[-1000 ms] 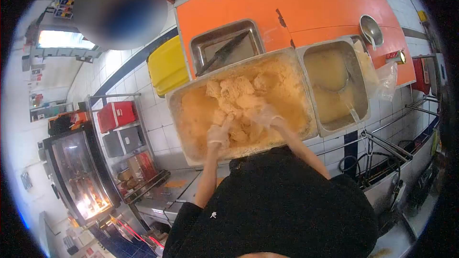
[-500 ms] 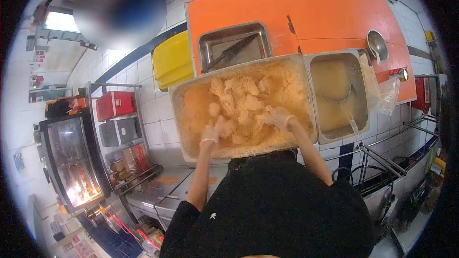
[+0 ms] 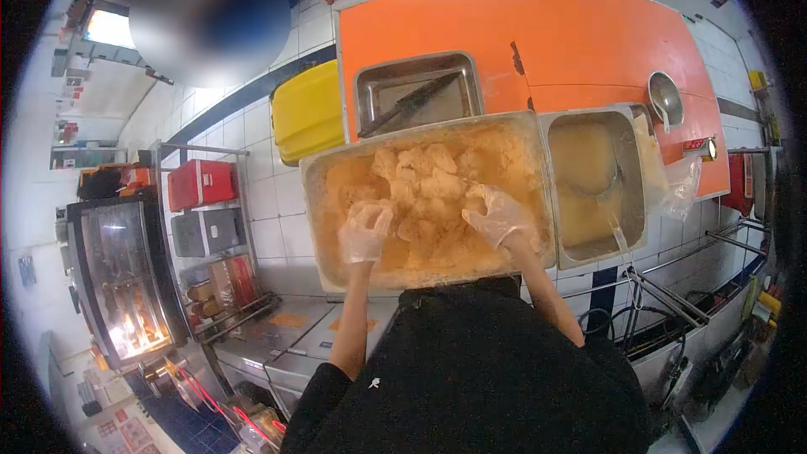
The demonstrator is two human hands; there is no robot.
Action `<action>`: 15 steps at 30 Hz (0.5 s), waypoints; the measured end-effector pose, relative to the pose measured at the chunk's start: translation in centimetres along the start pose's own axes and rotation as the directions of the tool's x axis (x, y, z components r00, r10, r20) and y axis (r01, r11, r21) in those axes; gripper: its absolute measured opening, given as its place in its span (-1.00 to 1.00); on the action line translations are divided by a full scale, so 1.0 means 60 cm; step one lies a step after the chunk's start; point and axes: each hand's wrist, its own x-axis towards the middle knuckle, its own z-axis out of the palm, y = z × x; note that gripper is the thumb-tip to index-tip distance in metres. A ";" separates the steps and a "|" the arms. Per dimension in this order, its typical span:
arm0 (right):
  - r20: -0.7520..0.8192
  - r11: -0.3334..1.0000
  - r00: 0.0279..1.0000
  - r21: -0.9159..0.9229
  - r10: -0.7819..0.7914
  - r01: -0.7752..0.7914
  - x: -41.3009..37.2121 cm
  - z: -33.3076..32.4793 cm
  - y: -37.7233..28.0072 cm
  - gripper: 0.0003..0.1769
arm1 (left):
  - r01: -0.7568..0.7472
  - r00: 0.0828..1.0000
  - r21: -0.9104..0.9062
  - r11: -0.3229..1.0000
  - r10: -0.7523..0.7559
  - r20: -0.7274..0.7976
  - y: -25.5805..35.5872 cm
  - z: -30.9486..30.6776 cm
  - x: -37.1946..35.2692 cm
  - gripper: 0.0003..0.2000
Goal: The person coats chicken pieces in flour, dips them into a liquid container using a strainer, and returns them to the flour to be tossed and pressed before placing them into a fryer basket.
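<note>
A large metal tub holds orange-tan flour, with coated chicken pieces heaped in its middle. My left hand, in a clear plastic glove, hovers over the tub's left side with its fingers curved and parted. Across the heap my right hand, gloved the same way, has its thumb and fingers apart beside the pieces. Neither hand shows a piece in its grasp. To the right sits a metal basin of cloudy yellowish liquid, with a round wire strainer partly sunk in it.
Behind the tub, a metal tray with a dark long utensil rests on an orange counter. A metal bowl and a plastic bag lie at right. A yellow bin stands left; a lit glass cabinet is farther left.
Both hands have lifted out of the flour and chicken, their fingers now clearly visible. Flour around the heap looks shifted. The camera view has tilted slightly, so the counter sits lower.
</note>
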 end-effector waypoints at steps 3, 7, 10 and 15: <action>0.183 0.992 0.979 -0.102 0.094 -0.076 0.008 0.022 -0.032 -0.37 | 0.115 0.988 0.321 0.940 -0.143 0.063 0.037 -0.012 0.016 -0.51; 0.080 0.870 0.974 -0.439 -0.212 0.226 0.024 0.106 -0.040 -0.59 | 0.069 0.956 0.379 0.923 -0.169 0.239 0.052 0.036 0.048 -0.42; 0.208 0.810 0.976 -0.560 -0.066 0.174 0.033 0.104 -0.064 -0.69 | 0.089 0.967 0.447 0.890 -0.185 0.176 0.068 0.066 0.044 -0.49; -0.048 0.727 0.874 -0.578 -0.483 0.371 -0.019 0.105 -0.026 -0.81 | -0.182 0.932 0.587 0.789 -0.052 0.359 0.054 0.108 0.020 -0.48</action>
